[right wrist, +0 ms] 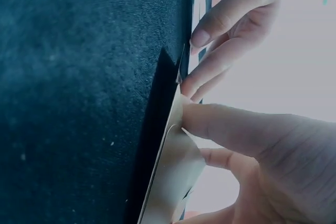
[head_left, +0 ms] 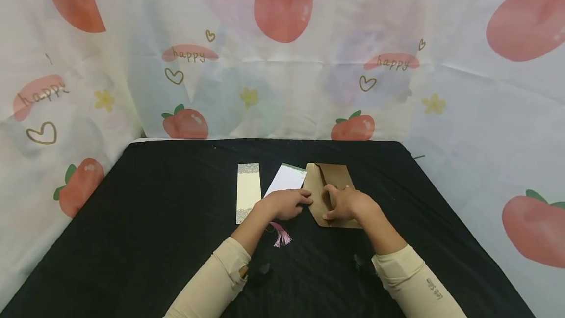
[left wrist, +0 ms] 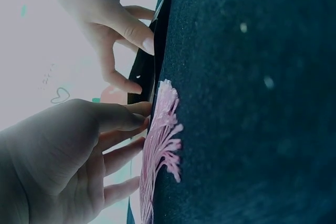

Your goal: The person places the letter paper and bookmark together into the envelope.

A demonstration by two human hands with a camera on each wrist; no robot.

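We're watching one brown envelope (head_left: 340, 174), right hand (head_left: 351, 203) pinching it, left hand (head_left: 287, 203) touching, fingers spread, one white card (head_left: 288, 178), one cream card (head_left: 249, 189), one pink tassel (head_left: 282, 236)

Table (head_left: 145, 239) under black cloth (head_left: 97, 259), softly creased. On it, left to right: cream paper strip (head_left: 249, 193), upright to view, grey lacy pattern at both ends; white card (head_left: 286, 179), slanted, green-edged at top, lower part hidden; pink tassel (head_left: 281, 235) nearer front; brown kraft envelope (head_left: 340, 174) just beside card, flap side leftward.
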